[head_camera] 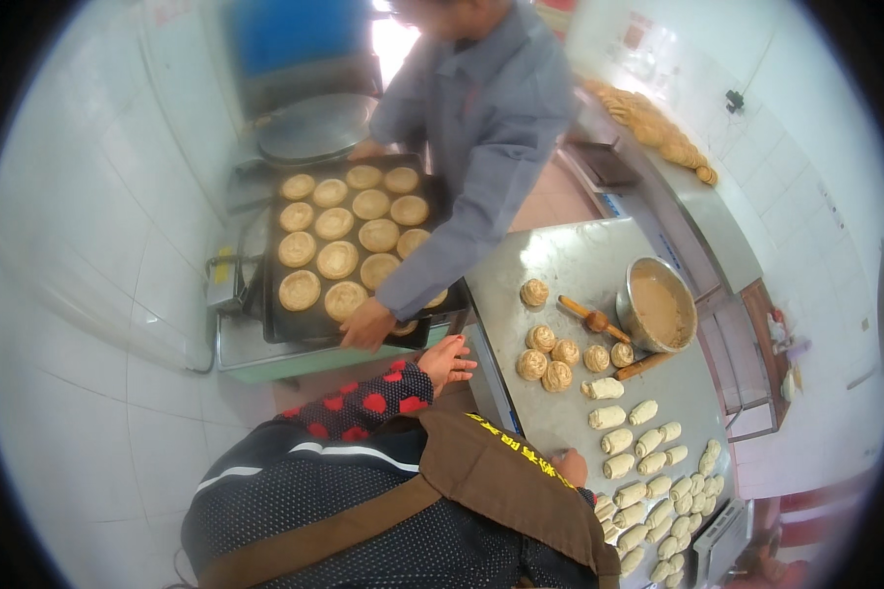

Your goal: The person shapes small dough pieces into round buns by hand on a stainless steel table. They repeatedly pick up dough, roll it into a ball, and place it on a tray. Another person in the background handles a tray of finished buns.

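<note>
My left hand point(448, 365) reaches forward with its fingers apart, holding nothing, just beside the black baking tray point(272, 309) of round flat breads point(337, 260). Another person's hand point(368, 324) grips that tray's near corner. My right hand point(572, 467) rests at the edge of the metal table point(501, 272), partly hidden by my apron point(501, 478); its fingers are not clear. Beside it on the table lie rows of pale dough rolls point(619, 465). Farther along are several coiled dough balls point(558, 375) and a wooden rolling pin point(594, 319) with a thick middle.
A co-worker in a grey jacket point(486, 132) leans over the tray. A metal pot of brown paste point(659, 305) stands on the table. Behind the tray is a round griddle point(313, 129). A scale-like device point(722, 541) sits at the table's lower right. Baked breads point(652, 129) line a far counter.
</note>
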{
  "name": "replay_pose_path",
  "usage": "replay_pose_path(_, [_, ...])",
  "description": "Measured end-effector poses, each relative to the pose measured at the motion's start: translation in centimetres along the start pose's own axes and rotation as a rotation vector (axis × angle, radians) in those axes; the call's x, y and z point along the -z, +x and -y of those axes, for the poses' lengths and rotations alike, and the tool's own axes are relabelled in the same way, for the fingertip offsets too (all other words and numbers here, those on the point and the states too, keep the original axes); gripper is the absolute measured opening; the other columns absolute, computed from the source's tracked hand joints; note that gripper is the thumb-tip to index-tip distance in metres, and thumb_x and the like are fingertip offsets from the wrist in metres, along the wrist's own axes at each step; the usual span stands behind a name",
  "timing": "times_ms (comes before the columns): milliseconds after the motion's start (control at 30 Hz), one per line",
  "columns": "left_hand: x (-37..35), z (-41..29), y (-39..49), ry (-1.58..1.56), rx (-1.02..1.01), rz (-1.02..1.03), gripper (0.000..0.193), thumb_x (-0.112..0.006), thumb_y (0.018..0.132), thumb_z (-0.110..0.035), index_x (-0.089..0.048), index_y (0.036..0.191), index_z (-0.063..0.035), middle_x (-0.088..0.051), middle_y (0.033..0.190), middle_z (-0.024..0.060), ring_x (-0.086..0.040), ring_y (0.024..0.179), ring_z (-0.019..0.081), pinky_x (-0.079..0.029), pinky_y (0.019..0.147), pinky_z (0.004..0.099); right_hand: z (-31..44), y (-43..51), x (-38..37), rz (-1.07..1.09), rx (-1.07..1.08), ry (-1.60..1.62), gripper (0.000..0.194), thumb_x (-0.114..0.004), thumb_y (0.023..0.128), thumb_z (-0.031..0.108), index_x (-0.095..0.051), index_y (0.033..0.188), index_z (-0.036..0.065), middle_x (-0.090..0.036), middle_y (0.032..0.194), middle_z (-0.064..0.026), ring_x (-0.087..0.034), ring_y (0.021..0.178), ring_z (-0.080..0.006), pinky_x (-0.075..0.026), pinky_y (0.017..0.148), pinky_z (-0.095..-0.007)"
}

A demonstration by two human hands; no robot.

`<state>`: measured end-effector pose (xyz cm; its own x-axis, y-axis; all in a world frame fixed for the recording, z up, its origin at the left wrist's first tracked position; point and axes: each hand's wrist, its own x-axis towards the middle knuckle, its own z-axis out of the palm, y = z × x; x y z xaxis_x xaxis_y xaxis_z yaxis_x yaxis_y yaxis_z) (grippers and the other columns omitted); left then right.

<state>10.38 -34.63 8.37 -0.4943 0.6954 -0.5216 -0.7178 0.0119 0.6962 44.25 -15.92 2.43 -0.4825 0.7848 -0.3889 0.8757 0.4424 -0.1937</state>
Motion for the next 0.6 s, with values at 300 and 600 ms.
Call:
replay_pose_path(300, [0.0,0.3,-0.2,0.001,-0.02,0.007,0.055,-0.049,0.1,-0.038,-0.034,0.142,-0.0054,-0.046,0.132,0.0149,-0.06,0.1,0.0229,-0.053,0.079,0.0352,-1.8,0.6,-1.9,-0.086,0.018,0.013,0.041,-0.07,0.077,0.032,-0.064,0.103,0.001,-0.069,0.094,-0.0215,-0.065,0.093,-0.0376,-0.051,0.079,-0.0461])
replay_pose_path(600, [0.1,0.4,-0.4,-0.009,-0.015,0.003,0.056,-0.049,0.099,-0.039,-0.035,0.142,-0.0063,-0.045,0.132,0.0152,-0.059,0.101,0.0235,-0.053,0.079,0.0355,-1.7,0.2,-1.6,-0.11,0.117,0.005,0.036,-0.061,0.082,0.032,-0.061,0.095,-0.002,-0.066,0.094,-0.0262,-0.063,0.089,-0.0426,-0.051,0.077,-0.0498])
